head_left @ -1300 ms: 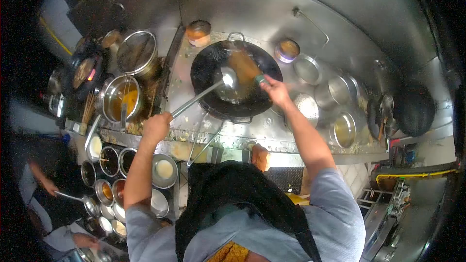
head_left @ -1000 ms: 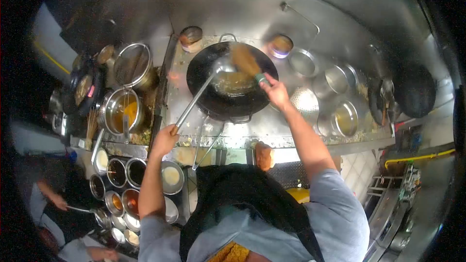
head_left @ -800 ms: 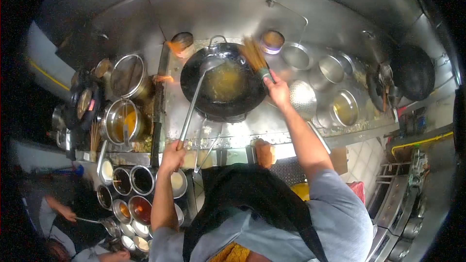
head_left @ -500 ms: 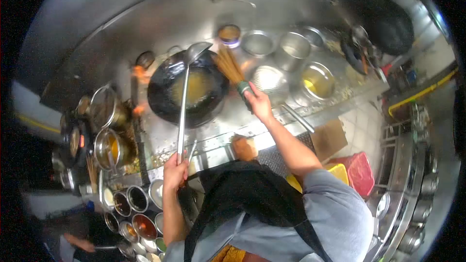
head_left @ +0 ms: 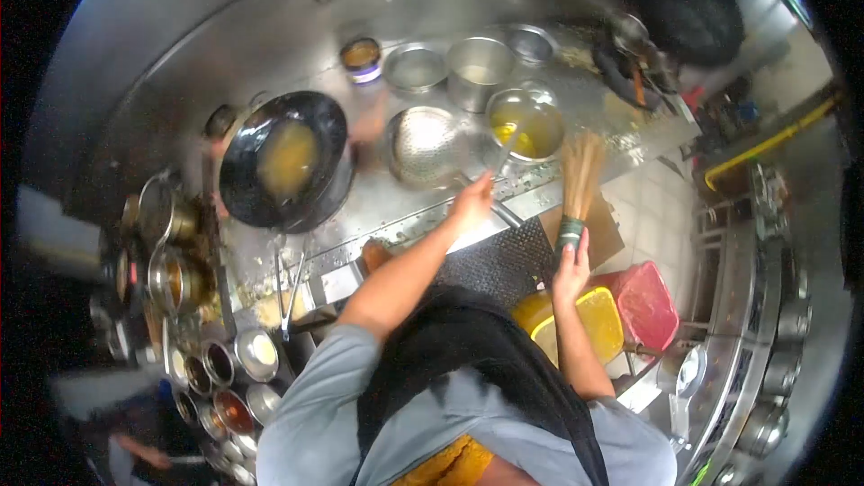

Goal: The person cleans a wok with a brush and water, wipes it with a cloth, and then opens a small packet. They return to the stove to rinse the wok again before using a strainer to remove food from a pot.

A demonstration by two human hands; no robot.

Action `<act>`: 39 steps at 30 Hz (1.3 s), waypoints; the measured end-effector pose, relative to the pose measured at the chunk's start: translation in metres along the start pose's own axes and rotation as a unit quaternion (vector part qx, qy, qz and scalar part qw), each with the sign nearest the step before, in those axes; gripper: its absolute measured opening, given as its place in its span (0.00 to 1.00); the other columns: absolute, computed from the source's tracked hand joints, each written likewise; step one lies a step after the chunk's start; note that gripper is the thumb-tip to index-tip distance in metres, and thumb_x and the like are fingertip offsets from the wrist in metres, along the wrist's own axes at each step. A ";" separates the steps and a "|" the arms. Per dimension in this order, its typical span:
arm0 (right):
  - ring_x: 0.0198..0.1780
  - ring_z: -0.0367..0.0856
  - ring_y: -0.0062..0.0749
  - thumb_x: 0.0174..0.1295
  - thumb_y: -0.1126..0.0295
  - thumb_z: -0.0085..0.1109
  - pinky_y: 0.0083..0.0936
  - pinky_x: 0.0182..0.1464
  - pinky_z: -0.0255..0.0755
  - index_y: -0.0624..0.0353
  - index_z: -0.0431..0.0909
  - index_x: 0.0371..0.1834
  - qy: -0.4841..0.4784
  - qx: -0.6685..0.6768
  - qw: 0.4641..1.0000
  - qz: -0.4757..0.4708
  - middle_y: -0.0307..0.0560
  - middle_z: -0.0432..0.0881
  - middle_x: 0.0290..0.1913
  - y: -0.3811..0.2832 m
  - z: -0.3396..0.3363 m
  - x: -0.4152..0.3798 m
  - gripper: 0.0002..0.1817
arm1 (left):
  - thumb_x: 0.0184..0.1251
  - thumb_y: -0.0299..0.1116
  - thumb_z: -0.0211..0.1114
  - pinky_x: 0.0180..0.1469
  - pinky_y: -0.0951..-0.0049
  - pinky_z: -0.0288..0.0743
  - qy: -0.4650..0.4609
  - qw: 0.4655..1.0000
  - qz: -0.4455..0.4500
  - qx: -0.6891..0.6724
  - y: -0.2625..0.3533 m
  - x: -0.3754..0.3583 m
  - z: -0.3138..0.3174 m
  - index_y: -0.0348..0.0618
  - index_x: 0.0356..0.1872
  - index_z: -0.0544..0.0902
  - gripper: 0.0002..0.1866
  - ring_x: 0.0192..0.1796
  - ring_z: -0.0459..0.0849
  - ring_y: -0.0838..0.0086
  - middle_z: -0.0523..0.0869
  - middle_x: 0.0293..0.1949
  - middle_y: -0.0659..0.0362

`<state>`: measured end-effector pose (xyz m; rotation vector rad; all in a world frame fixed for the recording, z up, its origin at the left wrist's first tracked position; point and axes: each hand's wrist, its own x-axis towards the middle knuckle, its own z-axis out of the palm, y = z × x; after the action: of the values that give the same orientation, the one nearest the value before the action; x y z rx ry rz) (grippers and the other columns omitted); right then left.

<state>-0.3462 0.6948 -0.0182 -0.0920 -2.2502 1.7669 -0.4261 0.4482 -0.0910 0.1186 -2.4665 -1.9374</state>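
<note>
My left hand (head_left: 472, 202) is closed round the handle of a metal ladle (head_left: 509, 144), whose far end reaches into a pot of yellow oil (head_left: 551, 146). The ladle's bowl is hard to make out. Farther right, my right hand (head_left: 571, 268) grips the green-bound end of a bamboo wok brush (head_left: 583, 175), bristles pointing away from me, over the counter's front edge. A perforated strainer (head_left: 425, 142) lies left of the oil pot, its handle passing near my left hand. The black wok (head_left: 236, 182) sits at the left with yellowish liquid (head_left: 290, 160) inside.
Behind the strainer stand a metal bowl (head_left: 415, 67), a tall pot (head_left: 480, 67) and a small tin (head_left: 362, 58). Seasoning containers (head_left: 236, 411) crowd the lower left, near another person's arm (head_left: 142, 452). Yellow (head_left: 621, 328) and red bins (head_left: 646, 306) stand below right.
My left hand has swung right with the ladle, from over the wok to the oil pot. My right hand has carried the brush right and toward me. The view has shifted too.
</note>
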 end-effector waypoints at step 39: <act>0.39 0.87 0.44 0.59 0.67 0.50 0.46 0.51 0.71 0.55 0.83 0.32 -0.483 -0.242 0.771 -0.336 0.52 0.87 0.33 -0.098 0.473 -0.183 0.10 | 0.44 0.37 0.66 0.60 0.57 0.77 -0.098 0.821 -0.158 0.540 0.034 -0.118 -0.442 0.54 0.67 0.76 0.39 0.56 0.84 0.51 0.85 0.52 0.41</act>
<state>-0.2795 0.1836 -0.0578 1.6425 -2.7210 0.8279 -0.2888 0.0352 0.0526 0.3441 -3.5019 -0.3112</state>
